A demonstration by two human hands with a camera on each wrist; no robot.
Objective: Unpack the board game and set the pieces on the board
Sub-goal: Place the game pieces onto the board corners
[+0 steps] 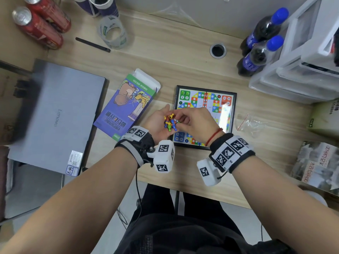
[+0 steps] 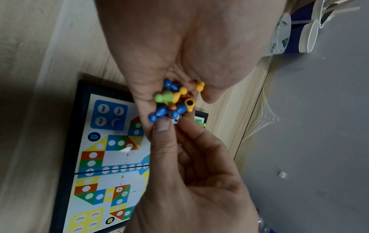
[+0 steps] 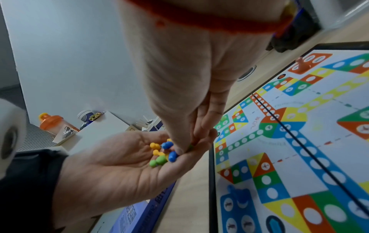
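My left hand (image 1: 158, 119) is held palm up just left of the board, cupping a pile of several small pawns (image 1: 170, 123) in blue, yellow, green and red-brown (image 2: 173, 100). My right hand (image 1: 180, 121) reaches into that pile, thumb and fingers pinching a small piece; which one I cannot tell, though a white die (image 2: 175, 120) lies at the fingertips. The colourful folding board (image 1: 233, 110) lies open and flat on the desk. Green pawns (image 1: 185, 93) stand in its green corner, a red one (image 3: 299, 63) in the red corner and a blue one (image 3: 237, 193) in the blue corner.
The opened purple game box (image 1: 126, 107) lies left of the board and an empty clear zip bag (image 1: 251, 123) right of it. A closed laptop (image 1: 55, 116) is at the left. Red cans (image 1: 36, 24), a tape roll (image 1: 111, 32), cola bottles (image 1: 260, 46) and plastic drawers (image 1: 302, 52) line the back.
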